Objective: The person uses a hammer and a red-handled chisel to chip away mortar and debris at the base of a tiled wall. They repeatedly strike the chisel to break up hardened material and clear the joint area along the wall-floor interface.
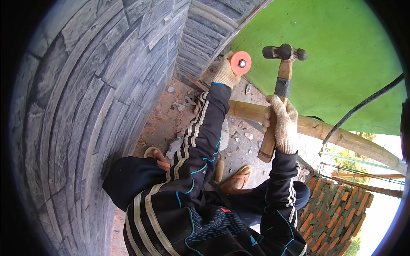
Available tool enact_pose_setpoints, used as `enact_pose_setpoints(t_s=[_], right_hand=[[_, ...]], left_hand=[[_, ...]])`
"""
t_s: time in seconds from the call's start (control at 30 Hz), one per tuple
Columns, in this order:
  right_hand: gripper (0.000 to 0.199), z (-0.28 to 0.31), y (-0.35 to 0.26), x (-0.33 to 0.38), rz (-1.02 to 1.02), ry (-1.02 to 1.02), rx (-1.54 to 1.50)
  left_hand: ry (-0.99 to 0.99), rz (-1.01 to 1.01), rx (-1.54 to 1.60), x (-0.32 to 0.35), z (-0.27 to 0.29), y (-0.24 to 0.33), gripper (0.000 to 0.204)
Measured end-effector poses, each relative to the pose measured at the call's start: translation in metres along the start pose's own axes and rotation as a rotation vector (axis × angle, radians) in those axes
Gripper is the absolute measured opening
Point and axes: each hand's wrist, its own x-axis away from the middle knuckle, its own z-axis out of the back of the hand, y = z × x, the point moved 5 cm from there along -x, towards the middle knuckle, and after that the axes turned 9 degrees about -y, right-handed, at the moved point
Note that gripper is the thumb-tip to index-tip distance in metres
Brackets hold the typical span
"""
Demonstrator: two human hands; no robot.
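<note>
My left hand (227,71), in a cream knitted glove, is closed round a chisel whose round orange hand guard (235,68) and steel striking end (242,63) face me. The chisel's blade is hidden behind the guard and hand, near the foot of the stone-clad corner. Gripped by its wooden handle, a ball-peen hammer (283,53) is raised in my gloved right hand (284,123). Dark tape wraps the handle below the head. The hammer head is up and to the right of the chisel, apart from it.
Grey split-stone cladding (85,85) rises close on my left. A green wall (337,55) stands ahead, with a bamboo pole (337,131) crossing before it and a black cable (363,104) hanging. Broken chips (181,104) litter the floor. Brickwork (333,213) stands at right.
</note>
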Motion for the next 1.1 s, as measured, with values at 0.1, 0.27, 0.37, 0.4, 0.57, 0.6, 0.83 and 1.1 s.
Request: enact_pose_setpoints(t_s=[0.1, 0.27, 0.37, 0.4, 0.57, 0.6, 0.83, 1.1], right_hand=[[0.033, 0.003, -0.001, 0.004, 0.006, -0.006, 0.001], [0.028, -0.001, 0.009, 0.013, -0.04, -0.008, 0.035], [0.024, 0.002, 0.008, 0.022, -0.057, -0.031, 0.089], [0.024, -0.007, 0.005, 0.022, -0.06, -0.083, 0.12], [0.026, 0.004, 0.02, 0.026, -0.184, -0.212, 0.285], [0.029, 0.007, 0.012, 0.032, -0.229, -0.234, 0.388], [0.028, 0.035, 0.018, 0.083, -0.267, -0.35, 0.549], [0.025, 0.032, 0.031, 0.115, -0.338, -0.285, 0.283]], left_hand=[[0.021, 0.031, 0.019, -0.001, -0.005, -0.001, 0.045], [-0.031, -0.006, -0.847, 0.018, -0.02, 0.044, 0.041], [-0.096, 0.106, -0.885, 0.033, -0.034, 0.062, 0.049], [-0.138, 0.023, -0.753, 0.03, -0.016, 0.061, 0.042], [0.041, 0.329, 0.073, 0.066, -0.032, 0.06, 0.015], [0.258, 0.414, 0.424, 0.073, -0.042, 0.062, 0.018], [0.087, 0.468, 0.36, 0.099, -0.012, 0.026, 0.016], [0.014, 0.284, -0.1, 0.083, -0.023, 0.059, 0.024]])
